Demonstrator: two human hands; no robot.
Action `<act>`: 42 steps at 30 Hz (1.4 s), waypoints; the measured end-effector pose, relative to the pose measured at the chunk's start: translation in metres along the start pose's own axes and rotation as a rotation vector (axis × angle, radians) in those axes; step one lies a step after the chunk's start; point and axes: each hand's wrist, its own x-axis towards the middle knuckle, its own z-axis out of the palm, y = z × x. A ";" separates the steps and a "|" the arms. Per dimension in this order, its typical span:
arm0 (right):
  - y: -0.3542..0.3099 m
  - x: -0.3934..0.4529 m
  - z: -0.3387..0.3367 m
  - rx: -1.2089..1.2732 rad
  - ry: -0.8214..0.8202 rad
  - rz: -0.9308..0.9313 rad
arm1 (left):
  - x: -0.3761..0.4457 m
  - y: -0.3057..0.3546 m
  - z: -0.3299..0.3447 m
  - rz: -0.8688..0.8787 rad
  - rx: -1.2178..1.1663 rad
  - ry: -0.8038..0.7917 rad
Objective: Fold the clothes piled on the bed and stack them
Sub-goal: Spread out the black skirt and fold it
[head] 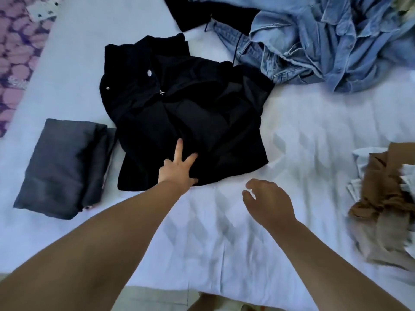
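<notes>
While left hand (177,169) presses flat-fingered on rumpled black jacket (186,108), right hand (267,203) hovers, loosely curled, empty.

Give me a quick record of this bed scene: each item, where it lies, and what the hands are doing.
bed: white sheet
black garment: centre, partly folded
grey stack: folded, left of the black garment
denim pile: unfolded, top right
brown clothes: crumpled, right edge
left hand: fingers spread, pressing the black garment's near edge
right hand: loosely curled above the sheet, holding nothing
</notes>
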 end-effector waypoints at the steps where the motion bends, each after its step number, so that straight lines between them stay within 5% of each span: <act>1: 0.001 0.000 0.001 0.007 -0.007 0.009 | 0.004 -0.002 0.002 0.015 -0.031 0.059; 4: 0.006 -0.004 0.003 0.008 -0.017 0.036 | 0.007 0.002 0.002 0.062 -0.341 0.210; 8: 0.009 -0.009 0.001 -0.035 -0.019 0.052 | -0.029 0.026 -0.001 0.124 -0.778 0.143; 15: 0.012 -0.024 -0.007 -0.063 0.026 0.066 | -0.093 0.059 0.030 0.096 -0.943 -0.009; 24: 0.026 -0.059 -0.004 -0.100 -0.002 0.001 | -0.153 0.083 0.063 0.243 -0.636 -0.352; 27: 0.027 -0.061 -0.006 -0.101 0.000 -0.009 | -0.147 0.073 0.052 0.210 -0.539 -0.124; 32: 0.030 -0.057 -0.011 -0.054 0.041 -0.018 | -0.100 0.058 0.020 0.133 -0.585 0.524; 35: 0.038 -0.057 -0.010 -0.031 0.090 -0.012 | -0.062 0.063 -0.002 0.103 -0.426 0.333; 39: 0.054 -0.061 -0.007 -0.010 0.115 0.024 | -0.018 0.077 -0.020 0.234 0.156 0.136; 42: 0.065 -0.062 -0.007 -0.012 0.113 0.074 | -0.014 0.088 -0.019 0.328 0.093 0.050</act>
